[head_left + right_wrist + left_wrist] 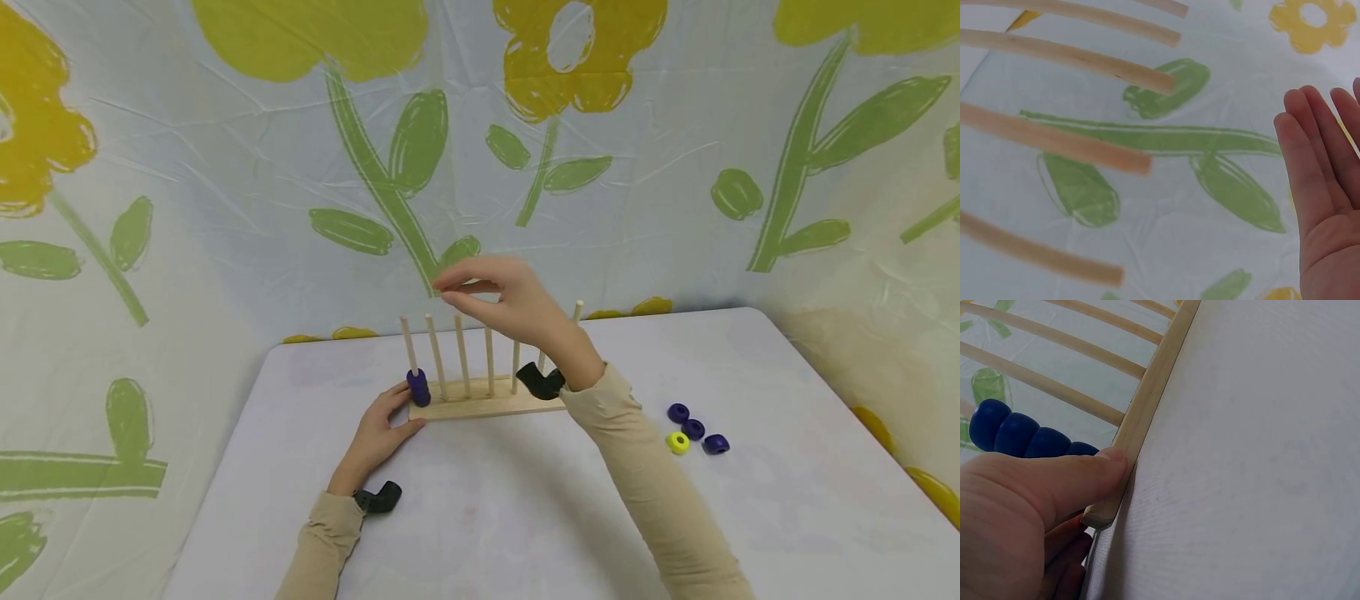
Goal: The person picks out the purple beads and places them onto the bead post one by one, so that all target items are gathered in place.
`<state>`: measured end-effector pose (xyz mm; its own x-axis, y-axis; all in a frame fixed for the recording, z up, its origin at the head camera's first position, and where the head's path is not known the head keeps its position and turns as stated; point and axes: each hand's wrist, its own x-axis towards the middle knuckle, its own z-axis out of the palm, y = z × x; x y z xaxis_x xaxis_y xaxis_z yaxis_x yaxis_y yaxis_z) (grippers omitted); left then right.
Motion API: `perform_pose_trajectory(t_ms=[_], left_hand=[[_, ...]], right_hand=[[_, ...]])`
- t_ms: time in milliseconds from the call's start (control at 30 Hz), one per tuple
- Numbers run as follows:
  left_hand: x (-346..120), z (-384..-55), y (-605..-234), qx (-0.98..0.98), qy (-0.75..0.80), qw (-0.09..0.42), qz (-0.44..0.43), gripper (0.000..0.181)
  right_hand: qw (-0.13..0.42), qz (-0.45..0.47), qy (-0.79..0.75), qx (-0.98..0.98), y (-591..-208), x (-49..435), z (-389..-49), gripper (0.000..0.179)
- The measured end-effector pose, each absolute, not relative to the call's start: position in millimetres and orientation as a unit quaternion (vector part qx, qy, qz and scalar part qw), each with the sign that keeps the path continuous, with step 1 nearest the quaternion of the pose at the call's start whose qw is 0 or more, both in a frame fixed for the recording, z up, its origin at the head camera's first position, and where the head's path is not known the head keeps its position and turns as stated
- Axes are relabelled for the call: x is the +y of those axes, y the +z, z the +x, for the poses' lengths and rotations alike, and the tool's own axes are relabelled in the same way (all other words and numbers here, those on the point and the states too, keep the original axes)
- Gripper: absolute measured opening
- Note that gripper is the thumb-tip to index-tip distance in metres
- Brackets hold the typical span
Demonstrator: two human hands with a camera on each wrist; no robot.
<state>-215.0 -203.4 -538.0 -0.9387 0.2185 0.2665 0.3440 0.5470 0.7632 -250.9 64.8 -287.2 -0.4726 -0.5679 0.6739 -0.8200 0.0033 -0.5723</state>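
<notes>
Right fingers (480,267): nearly straight, thumb tip brought close to the other tips, gap behind them; nothing seen in hold (whether the tips touch, can't tell).
Right hand (517,302): raised above the pegs, fingertips aimed left; palm looks bare in the right wrist view, fingers apart from the peg tops.
Left hand (384,433): thumb against the front of the base (1147,400), other fingers bent round its left end (partly hidden); grips the wood.
Peg rack (487,407): on the table, ahead of the person; long axis runs left to right, pegs upright, left end in the left hand.
Key relation: leftmost peg (408,346) has its top below and a bit left of the right fingertips; right hand nearer that top, left hand nearer the foot.
Bead stack (418,388): dark blue-purple, threaded on the leftmost peg, low down, just beside the left hand (four show in the left wrist view).
Loose purple beads (693,429): three, right of the rack, well apart from it; right hand is the nearer one, fingertips facing away.
Yellow bead (678,442): just beside the purple ones.
Table (465,533): pale, under everything.
Backdrop (262,158): flower-print sheet behind.
</notes>
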Motion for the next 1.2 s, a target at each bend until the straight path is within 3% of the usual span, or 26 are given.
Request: perform_pose_trajectory(t_ms=[700,900,1200], left_hand=[[-205.5,-215.2,-539.0,-0.879,-0.436,0.093,-0.171,0.057],[-204.2,-216.4,-541.2,-0.877,-0.434,0.102,-0.177,0.057],[-203.3,-215.9,-540.3,-0.875,-0.445,0.093,-0.169,0.056]], right_hand=[[0.218,0.446,0.471,-0.729,-289.2,158.3,-202.3,0.032],[0.236,0.423,0.518,-0.705,-314.6,194.5,-202.0,0.032],[0.199,0.317,0.515,-0.771,-368.6,234.2,-205.7,0.024]])
